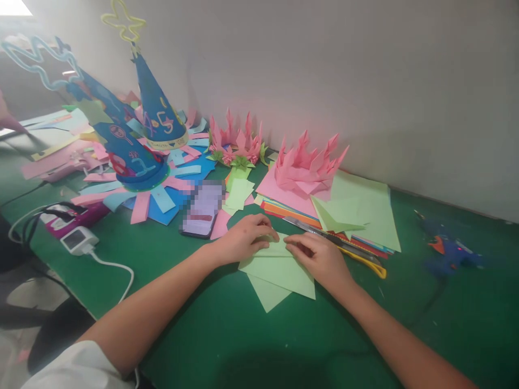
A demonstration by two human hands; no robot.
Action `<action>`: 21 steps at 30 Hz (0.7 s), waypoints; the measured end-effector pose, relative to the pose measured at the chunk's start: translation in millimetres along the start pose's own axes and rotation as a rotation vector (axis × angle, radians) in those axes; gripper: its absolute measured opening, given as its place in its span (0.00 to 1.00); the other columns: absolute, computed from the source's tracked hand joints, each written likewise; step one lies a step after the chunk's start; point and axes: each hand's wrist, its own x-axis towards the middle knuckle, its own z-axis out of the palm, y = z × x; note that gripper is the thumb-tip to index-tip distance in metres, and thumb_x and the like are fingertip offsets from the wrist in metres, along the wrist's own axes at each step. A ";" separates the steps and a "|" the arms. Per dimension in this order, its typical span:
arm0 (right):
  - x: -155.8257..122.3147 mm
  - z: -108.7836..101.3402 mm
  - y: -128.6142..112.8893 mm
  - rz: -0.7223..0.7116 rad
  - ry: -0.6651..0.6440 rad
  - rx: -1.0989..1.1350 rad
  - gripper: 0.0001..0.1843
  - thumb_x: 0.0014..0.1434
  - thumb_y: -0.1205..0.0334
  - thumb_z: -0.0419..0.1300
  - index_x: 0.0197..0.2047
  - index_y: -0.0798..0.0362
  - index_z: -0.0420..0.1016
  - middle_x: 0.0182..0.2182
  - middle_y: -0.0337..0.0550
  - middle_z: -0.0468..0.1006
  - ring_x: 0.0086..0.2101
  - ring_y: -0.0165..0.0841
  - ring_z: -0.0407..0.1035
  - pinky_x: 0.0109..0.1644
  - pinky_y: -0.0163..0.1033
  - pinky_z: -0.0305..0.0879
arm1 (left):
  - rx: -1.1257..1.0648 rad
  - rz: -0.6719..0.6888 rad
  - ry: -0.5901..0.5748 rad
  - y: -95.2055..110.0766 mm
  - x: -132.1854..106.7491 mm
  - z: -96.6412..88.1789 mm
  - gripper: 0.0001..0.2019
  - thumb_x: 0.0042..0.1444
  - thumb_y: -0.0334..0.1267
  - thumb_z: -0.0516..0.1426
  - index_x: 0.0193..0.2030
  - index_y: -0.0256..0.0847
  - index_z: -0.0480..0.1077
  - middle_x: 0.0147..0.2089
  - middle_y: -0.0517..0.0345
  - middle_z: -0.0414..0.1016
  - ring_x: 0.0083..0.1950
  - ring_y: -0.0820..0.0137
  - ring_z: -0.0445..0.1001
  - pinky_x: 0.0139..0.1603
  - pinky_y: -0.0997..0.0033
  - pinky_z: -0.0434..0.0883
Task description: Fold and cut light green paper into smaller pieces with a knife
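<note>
A piece of light green paper [278, 249] with a straight fold or edge across it lies in front of me. My left hand [245, 236] grips its left side with curled fingers. On the right side, my right hand [322, 258] pinches the paper between thumb and fingers. Under it, more light green sheets [279, 275] are spread on the table, one corner pointing toward me. Just behind my right hand lies a long dark and silver tool with a yellow end [379, 268], partly covered by that hand. A folded green paper piece [343, 213] rests beyond it.
Pink paper crowns [306, 167] and blue cone hats [156, 102] stand at the back. A phone [201, 210] lies left of my hands. A blue glue gun [452, 254] is at right. A white charger [79, 240] and its cable sit at the green table's [194, 319] left edge.
</note>
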 end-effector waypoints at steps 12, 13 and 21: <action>0.9 -1.3 -0.2 0.006 0.026 -0.038 0.10 0.59 0.55 0.57 0.34 0.49 0.77 0.23 0.38 0.73 0.25 0.31 0.65 0.29 0.35 0.60 | -0.020 0.034 -0.002 -2.3 -0.3 3.2 0.12 0.59 0.27 0.54 0.42 0.44 0.77 0.43 0.53 0.65 0.47 0.68 0.66 0.48 0.67 0.66; 1.1 -1.2 0.0 0.009 0.028 -0.035 0.09 0.59 0.56 0.57 0.34 0.49 0.77 0.23 0.38 0.74 0.25 0.31 0.65 0.29 0.36 0.60 | -0.025 0.035 -0.006 -2.2 -0.1 2.9 0.12 0.60 0.28 0.54 0.43 0.44 0.77 0.44 0.53 0.65 0.47 0.68 0.66 0.48 0.67 0.66; 2.5 0.0 -0.1 0.020 0.034 -0.016 0.10 0.59 0.57 0.56 0.33 0.49 0.78 0.26 0.39 0.76 0.25 0.32 0.67 0.30 0.36 0.61 | 0.060 0.094 -0.067 -4.6 -0.7 3.8 0.22 0.60 0.22 0.48 0.47 0.53 0.75 0.45 0.55 0.63 0.48 0.69 0.64 0.52 0.64 0.61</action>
